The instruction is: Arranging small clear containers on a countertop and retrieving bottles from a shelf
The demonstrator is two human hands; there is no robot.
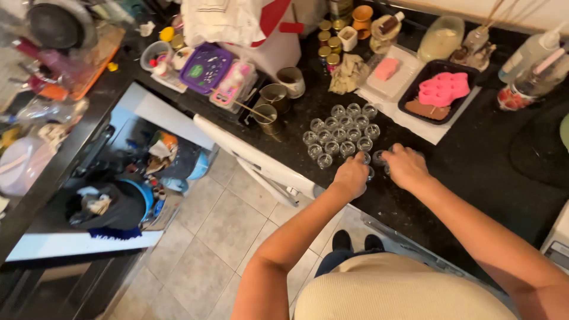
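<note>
Black stone counter (474, 160), viewed from above the person standing at it.

Small clear glass jars (341, 130): a cluster, upright and mouth-up, packed touching one another in loose rows near the counter's front edge. Set close, it seems, so they can be handled as a batch within easy reach.

Left hand (352, 175): knuckles up, fingers curled down over a jar at the near right corner of the cluster. Appears closed around it, though the jar is mostly hidden under the hand.

Right hand (405, 166): just beside the left, fingers bent down onto a jar or two at the cluster's right end. Grip looks loose; whether it actually holds one I cannot tell.

Behind the jars: two brass-coloured metal cups (271, 105) with a thin stick across them, and a white mug (291, 82), kept just clear of the jars.

To the right: a dark tray (415, 98) bearing a pink mould (443, 89) and a brown slab, resting on white paper, presumably to spare the counter.

Further back: small gold-lidded jars (328, 47), a purple tray (206, 68), a large pale jar (441, 37).

Below left: an open cupboard (118, 178), crowded; tiled floor (213, 237).
</note>
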